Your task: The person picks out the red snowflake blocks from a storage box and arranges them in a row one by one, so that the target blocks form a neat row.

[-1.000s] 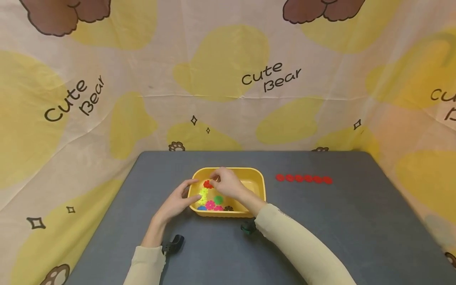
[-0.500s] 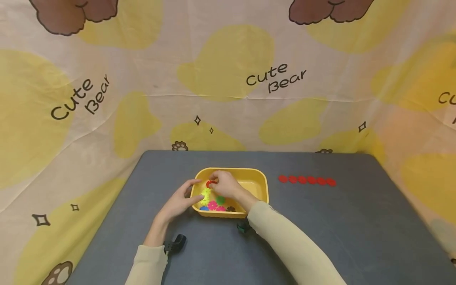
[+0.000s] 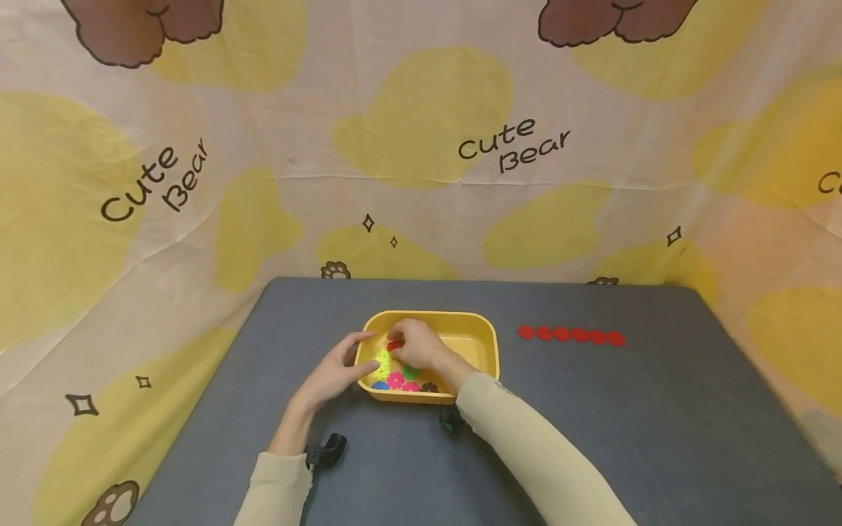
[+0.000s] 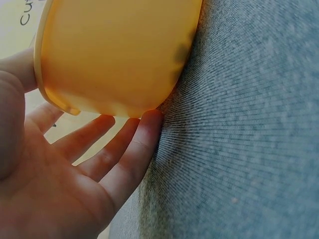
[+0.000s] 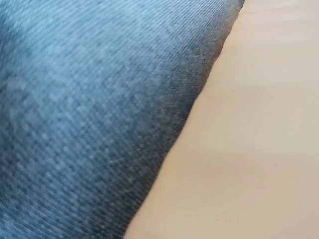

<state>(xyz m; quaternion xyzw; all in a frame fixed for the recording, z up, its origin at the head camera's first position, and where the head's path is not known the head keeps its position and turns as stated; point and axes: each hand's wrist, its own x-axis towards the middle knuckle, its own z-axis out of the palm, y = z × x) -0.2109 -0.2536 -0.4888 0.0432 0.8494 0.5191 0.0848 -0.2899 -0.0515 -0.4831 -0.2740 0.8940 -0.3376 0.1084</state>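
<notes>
A yellow plastic basin stands on the table. My left hand holds its left end, the thumb at the rim and the fingers against the outer wall, as the left wrist view shows. Inside the basin my right hand pinches a red flower-shaped disc, mostly covered by the fingers. Near it lie yellow-green discs, a green disc, pink discs, a blue disc and a dark disc. The right hand is out of sight in the right wrist view.
A row of several red discs lies right of the basin on the dark grey table. A patterned cloth hangs behind the table. A pale beige surface fills the right side of the right wrist view.
My right fingers have closed over the red disc, which now shows less. The left hand keeps its hold on the basin. The head view has shifted slightly, so everything sits a little further right.
</notes>
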